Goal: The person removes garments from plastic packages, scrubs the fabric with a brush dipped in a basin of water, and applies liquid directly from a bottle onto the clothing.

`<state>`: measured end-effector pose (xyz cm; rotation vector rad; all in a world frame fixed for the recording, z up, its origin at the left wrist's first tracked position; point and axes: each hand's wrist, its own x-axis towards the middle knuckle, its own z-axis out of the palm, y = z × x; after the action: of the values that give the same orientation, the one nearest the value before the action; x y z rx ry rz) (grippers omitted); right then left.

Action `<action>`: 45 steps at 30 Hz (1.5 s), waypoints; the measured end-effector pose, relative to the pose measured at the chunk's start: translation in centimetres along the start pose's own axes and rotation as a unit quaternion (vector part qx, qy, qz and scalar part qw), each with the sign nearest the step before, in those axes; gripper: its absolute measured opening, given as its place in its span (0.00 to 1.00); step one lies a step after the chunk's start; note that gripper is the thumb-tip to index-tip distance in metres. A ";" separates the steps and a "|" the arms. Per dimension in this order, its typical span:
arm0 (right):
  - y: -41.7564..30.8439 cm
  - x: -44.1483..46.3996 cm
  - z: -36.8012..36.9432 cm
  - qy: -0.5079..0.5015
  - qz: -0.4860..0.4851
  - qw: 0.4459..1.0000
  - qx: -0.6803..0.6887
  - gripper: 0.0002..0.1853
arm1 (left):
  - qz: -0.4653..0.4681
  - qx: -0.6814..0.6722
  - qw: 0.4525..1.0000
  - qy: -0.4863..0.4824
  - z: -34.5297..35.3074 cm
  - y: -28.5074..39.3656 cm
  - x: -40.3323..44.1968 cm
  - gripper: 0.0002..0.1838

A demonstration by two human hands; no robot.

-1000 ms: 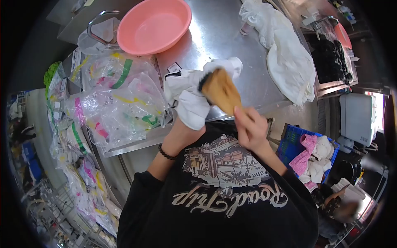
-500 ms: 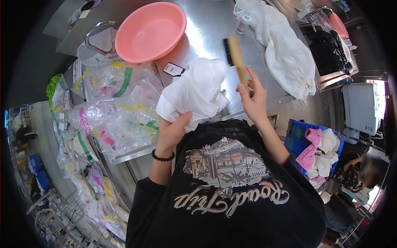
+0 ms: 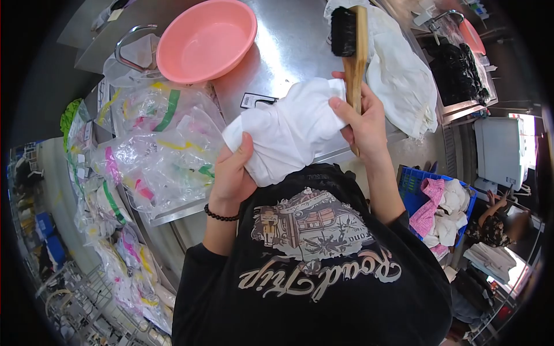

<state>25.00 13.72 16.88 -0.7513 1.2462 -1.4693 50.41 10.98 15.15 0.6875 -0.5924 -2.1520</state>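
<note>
A bunched white garment (image 3: pixel 288 130) is stretched between my two hands, over the near edge of the metal table (image 3: pixel 277 43). My left hand (image 3: pixel 231 170) grips its left end, thumb on top. Closed around the wooden handle of a brush (image 3: pixel 359 63), my right hand (image 3: pixel 365 118) also touches the garment's right end with its thumb. The brush stands handle down, its black bristles facing left. A tag (image 3: pixel 254 100) with a black and white print shows behind the garment.
A pink basin (image 3: pixel 205 43) stands at the back left, by a curved faucet (image 3: pixel 124 49). Clear plastic bags (image 3: pixel 158 150) cover the left side. White cloth (image 3: pixel 398 81) lies at right. A blue basket (image 3: pixel 411 180) holds pink and white cloths. Another person (image 3: pixel 499 222) is at far right.
My right hand has moved up and right with the brush and now meets the garment's right end. The garment has been spread wider to the right between my hands.
</note>
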 end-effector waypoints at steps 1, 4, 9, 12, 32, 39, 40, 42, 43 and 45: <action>-0.4 -0.1 -0.3 -0.001 -0.001 1.000 0.003 0.24 | -0.002 -0.015 1.000 -0.003 0.0 0.1 0.0 0.24; -2.0 -0.6 -1.0 0.059 -0.032 0.993 -0.093 0.23 | -0.001 -0.032 0.999 -0.006 -0.2 0.3 0.1 0.25; -0.8 -4.2 -0.6 0.090 -0.126 0.956 -0.247 0.26 | -0.006 -0.097 0.995 -0.021 0.0 0.8 1.3 0.26; 3.4 -7.0 -0.7 -0.048 -0.305 0.817 -0.487 0.29 | -0.020 -0.147 0.988 -0.040 0.4 0.6 1.8 0.27; 25.6 4.0 -20.0 0.176 0.144 0.785 -0.576 0.27 | 0.224 0.176 0.958 -0.025 2.5 7.7 1.1 0.44; 26.4 3.8 -22.0 0.134 0.128 0.789 -0.586 0.31 | 0.128 -0.071 0.975 -0.169 2.7 7.2 1.7 0.48; 26.8 3.6 -22.4 0.128 0.123 0.789 -0.589 0.32 | 0.117 -0.087 0.975 -0.167 2.9 6.8 1.7 0.48; 27.0 3.3 -22.6 0.132 0.096 0.802 -0.575 0.33 | 0.102 -0.107 0.975 -0.164 3.1 6.0 1.6 0.49; 26.9 3.0 -22.6 0.142 0.074 0.815 -0.557 0.33 | 0.099 -0.104 0.976 -0.165 3.1 5.7 1.6 0.49; 23.9 2.1 -20.4 0.183 0.063 0.849 -0.491 0.34 | 0.093 -0.099 0.976 -0.172 3.5 5.1 2.0 0.49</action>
<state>13.04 19.52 -11.65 -1.0265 2.3531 -0.7976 49.79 7.05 20.31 0.1444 -0.5845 -2.1294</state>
